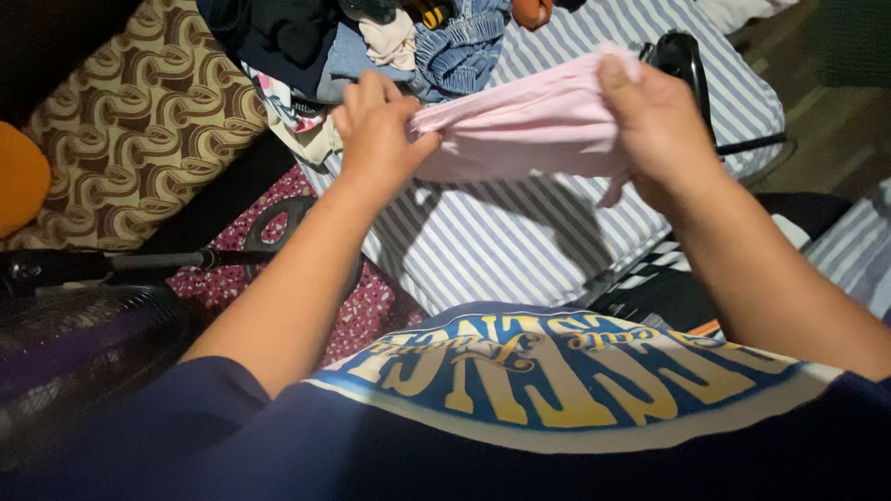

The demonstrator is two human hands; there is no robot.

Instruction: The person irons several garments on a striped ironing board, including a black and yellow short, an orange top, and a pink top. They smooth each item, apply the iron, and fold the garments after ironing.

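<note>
While both hands hold it up above the bed, the pink cloth (529, 125) hangs stretched between them, bunched and partly folded along its length, clear of everything below. Left hand (379, 130): fingers curled, pinching the cloth's left end between thumb and forefingers. Right hand (654, 111): closed over the right end, thumb on the near side, fingers wrapped behind; a small corner of cloth dangles below the wrist.

Step in hand, as judged: a fold or straightening of the cloth in mid-air, with the edges being gathered and lined up. It looks about midway; the cloth is narrowed to a band but not yet a flat, finished packet. The next move seems to call for both pinches to stay firm while the ends come together evenly, and for a bare patch of surface to lay it on.

Below the cloth: striped sheet (520, 241), grey and white, with the hands' shadow on it. Beyond the left hand: clothes pile (371, 37), dark items, denim and a floral piece, close behind the cloth but apart from it. Behind the right hand: a black object (682, 56), kind uncertain. Far left: patterned cushion (139, 121), brown and cream. Lower left: fan (83, 325), dark, blurred. Near edge: the person's navy printed shirt (557, 390).
</note>
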